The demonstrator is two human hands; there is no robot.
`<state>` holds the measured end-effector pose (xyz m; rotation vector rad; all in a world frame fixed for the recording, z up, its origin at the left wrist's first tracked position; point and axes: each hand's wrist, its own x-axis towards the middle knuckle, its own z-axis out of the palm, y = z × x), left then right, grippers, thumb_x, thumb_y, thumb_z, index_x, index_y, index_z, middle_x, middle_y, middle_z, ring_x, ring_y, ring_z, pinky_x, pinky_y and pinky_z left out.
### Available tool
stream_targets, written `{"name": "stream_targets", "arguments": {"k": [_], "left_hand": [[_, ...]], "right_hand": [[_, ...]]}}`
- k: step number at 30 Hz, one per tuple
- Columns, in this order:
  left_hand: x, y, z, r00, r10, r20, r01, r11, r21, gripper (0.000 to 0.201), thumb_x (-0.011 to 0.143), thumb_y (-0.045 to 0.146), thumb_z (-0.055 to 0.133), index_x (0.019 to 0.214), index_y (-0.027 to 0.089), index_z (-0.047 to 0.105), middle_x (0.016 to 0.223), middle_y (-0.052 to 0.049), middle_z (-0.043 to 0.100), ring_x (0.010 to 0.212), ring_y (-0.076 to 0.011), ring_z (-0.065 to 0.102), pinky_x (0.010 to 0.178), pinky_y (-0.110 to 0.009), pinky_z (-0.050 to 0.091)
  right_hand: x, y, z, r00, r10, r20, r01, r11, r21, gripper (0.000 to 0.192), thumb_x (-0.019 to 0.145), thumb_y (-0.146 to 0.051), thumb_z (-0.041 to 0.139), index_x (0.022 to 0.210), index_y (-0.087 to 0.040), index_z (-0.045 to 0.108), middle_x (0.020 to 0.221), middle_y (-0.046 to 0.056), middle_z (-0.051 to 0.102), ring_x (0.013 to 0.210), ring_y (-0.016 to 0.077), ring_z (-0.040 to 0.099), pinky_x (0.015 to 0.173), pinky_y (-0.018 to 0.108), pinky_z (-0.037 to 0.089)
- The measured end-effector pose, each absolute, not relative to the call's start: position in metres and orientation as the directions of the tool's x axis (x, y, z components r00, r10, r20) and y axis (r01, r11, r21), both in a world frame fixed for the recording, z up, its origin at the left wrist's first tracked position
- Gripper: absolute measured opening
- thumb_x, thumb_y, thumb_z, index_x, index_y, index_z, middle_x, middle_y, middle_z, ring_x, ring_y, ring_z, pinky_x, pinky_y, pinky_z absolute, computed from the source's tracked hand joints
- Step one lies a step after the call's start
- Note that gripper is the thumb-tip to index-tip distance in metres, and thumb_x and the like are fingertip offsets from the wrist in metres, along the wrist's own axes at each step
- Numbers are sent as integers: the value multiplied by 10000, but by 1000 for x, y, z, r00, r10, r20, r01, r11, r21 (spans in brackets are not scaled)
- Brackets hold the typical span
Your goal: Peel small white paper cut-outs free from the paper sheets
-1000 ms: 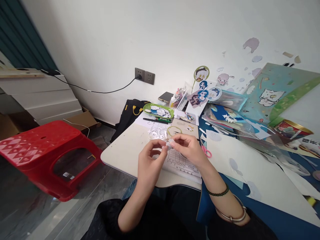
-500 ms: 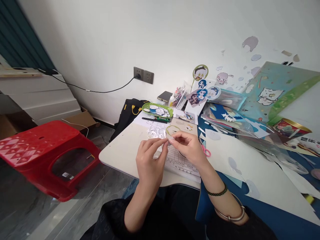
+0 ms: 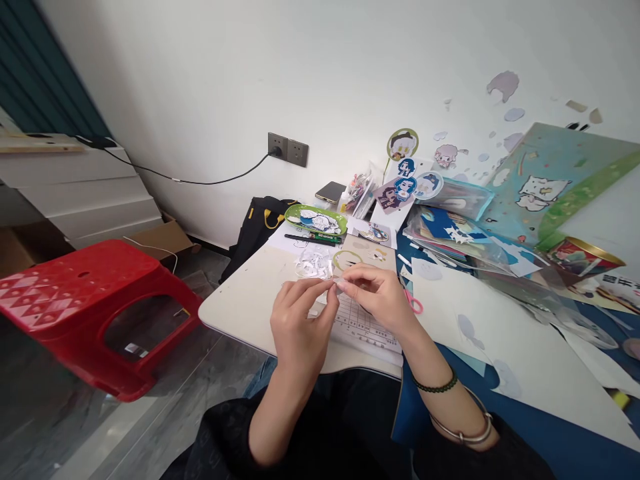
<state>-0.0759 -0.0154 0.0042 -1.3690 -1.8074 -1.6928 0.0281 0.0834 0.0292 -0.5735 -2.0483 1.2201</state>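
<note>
My left hand (image 3: 299, 320) and my right hand (image 3: 381, 299) meet fingertip to fingertip above the cream table (image 3: 250, 303). Between them they pinch a small pale scrap (image 3: 338, 285), mostly hidden by the fingers. Under the hands lies a printed form sheet (image 3: 363, 327). Just beyond the fingertips sits a heap of white paper trimmings (image 3: 314, 262) and a green ring cutout (image 3: 346, 259). Pink-handled scissors (image 3: 413, 303) lie right of my right hand. My right wrist wears a dark bead bracelet and a metal bangle.
A green tray of cutouts (image 3: 315, 219), a black and green pen (image 3: 313, 239) and a phone (image 3: 331, 192) lie farther back. Cartoon stickers, plastic sleeves and a large white sheet (image 3: 505, 340) cover the right side. A red stool (image 3: 90, 293) stands at left, a black bag (image 3: 260, 223) by the wall.
My left fingers, curled apart a second ago, have closed toward the right fingertips, so both hands now pinch the scrap together. The hands sit slightly lower and left.
</note>
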Motion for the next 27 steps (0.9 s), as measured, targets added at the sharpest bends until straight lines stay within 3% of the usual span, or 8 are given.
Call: {"name": "stream_targets", "arguments": {"k": [7, 13, 22, 27], "left_hand": [[-77, -14, 4, -508, 395, 766, 773, -183, 607, 63, 771, 140, 655, 762, 191, 689, 758, -23, 697, 703, -163, 609, 666, -317, 506], [-76, -17, 4, -563, 452, 691, 681, -220, 699, 57, 773, 134, 664, 791, 171, 704, 768, -28, 690, 701, -148, 604, 659, -298, 505], [-78, -18, 3, -520, 461, 719, 712, -231, 663, 57, 795, 141, 648, 810, 148, 702, 791, -44, 687, 723, -150, 593, 679, -303, 493], [-77, -20, 5, -571, 495, 655, 634, -240, 735, 49, 791, 162, 653, 805, 165, 700, 787, -28, 682, 685, -135, 571, 659, -287, 478]], "right_hand": [[28, 82, 30, -686, 641, 344, 15, 486, -874, 81, 797, -280, 649, 774, -216, 692, 825, 27, 663, 773, 170, 587, 675, 304, 458], [28, 83, 32, -706, 632, 320, -1, 450, -893, 82, 798, -282, 654, 768, -219, 698, 809, 19, 659, 756, 159, 573, 678, 299, 444], [29, 82, 32, -707, 617, 345, -11, 477, -879, 92, 810, -271, 641, 752, -224, 696, 801, 13, 654, 767, 157, 579, 676, 288, 443], [28, 82, 33, -716, 610, 339, -22, 466, -885, 86, 805, -271, 649, 756, -236, 710, 793, 9, 658, 758, 156, 578, 677, 291, 443]]}}
